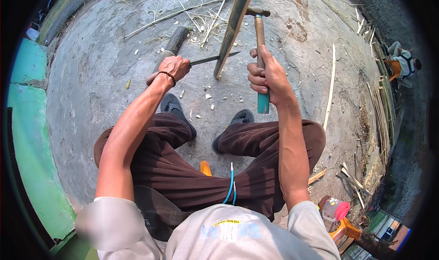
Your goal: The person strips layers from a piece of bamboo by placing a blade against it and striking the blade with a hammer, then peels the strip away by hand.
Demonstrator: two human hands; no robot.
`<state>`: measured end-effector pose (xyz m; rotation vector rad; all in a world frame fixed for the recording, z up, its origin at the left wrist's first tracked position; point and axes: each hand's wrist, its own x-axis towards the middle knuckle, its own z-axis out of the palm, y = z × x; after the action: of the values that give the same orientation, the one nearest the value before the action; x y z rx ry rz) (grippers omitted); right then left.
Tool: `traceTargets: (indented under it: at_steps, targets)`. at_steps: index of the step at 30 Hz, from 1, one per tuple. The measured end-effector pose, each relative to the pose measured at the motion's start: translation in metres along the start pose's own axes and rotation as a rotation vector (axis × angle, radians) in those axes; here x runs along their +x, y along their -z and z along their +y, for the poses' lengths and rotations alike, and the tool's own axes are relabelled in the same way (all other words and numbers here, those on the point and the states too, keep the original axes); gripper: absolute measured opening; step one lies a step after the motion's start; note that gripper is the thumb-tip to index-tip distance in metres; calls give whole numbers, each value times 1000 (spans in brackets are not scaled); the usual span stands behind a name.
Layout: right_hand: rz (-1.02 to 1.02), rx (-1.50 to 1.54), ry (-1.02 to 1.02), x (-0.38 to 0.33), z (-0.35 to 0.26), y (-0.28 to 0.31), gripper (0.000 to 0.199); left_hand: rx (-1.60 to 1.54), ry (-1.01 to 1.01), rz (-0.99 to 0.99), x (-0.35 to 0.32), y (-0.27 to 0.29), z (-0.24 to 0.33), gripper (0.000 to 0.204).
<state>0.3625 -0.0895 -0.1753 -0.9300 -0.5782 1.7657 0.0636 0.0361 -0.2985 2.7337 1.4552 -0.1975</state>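
Bamboo pole (pixel 233 27), greenish-yellow and leaning up over the concrete ground (pixel 100 63), has a knife blade (pixel 212 58) wedged into its lower end, left hand (pixel 173 68) gripping the knife's handle, right hand (pixel 265 75) clenched around a teal-handled hammer (pixel 260 54) just beside the pole.
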Motion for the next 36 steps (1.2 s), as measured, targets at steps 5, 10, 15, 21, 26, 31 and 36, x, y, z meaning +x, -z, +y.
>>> traceTargets:
  at_steps: [5, 10, 15, 21, 26, 31, 36]
  targets:
    - [118, -15, -53, 14, 9, 3, 32, -59, 42, 36, 4, -5, 27, 32]
    - [112, -101, -62, 9, 8, 11, 32, -60, 38, 9, 9, -5, 29, 32]
    - [135, -162, -48, 7, 3, 20, 32, -64, 62, 17, 12, -27, 33, 31]
    - [191, -220, -37, 2, -2, 16, 32, -130, 48, 22, 9, -32, 25, 28]
    - [293, -664, 71, -11, -24, -2, 31, -116, 1, 47, 14, -36, 16, 33]
    - [263, -1022, 340, -26, -94, -25, 36, -110, -27, 79, 10, -48, -15, 35]
    - [184, -1019, 525, -35, -143, -15, 38, -110, -66, 88, 9, -53, -26, 35]
